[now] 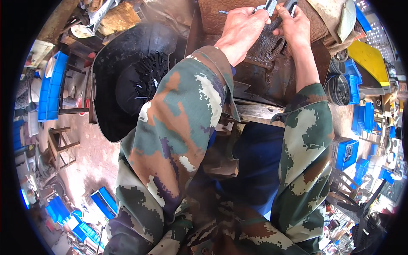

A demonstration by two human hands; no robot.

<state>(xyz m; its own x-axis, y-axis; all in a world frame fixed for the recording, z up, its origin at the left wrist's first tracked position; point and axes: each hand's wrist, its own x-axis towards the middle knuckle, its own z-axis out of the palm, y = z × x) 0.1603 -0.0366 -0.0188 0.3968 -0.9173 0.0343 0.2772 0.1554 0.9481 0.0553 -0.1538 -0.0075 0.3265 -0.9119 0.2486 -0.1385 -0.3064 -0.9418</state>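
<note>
My left hand [243,32] is closed around a silvery metal tool [270,6], cut off by the top edge of the picture. A thin blue end [223,12] sticks out on that hand's left side. Close beside it, my right hand [294,29] pinches a dark grey metal piece [290,5]. The two held things are nearly together, and I cannot make out whether they touch. Below both hands lies a dark, wet-looking greasy work surface [255,76]. To the left, a big black basin [111,102] holds many slim dark strips [148,70].
Round dark containers [338,90] and blue bins [353,80] stand at the right, near a yellow panel [369,61]. Another blue bin [52,91] is at far left, above a wooden stool [61,144]. A black fan [361,208] stands at lower right.
</note>
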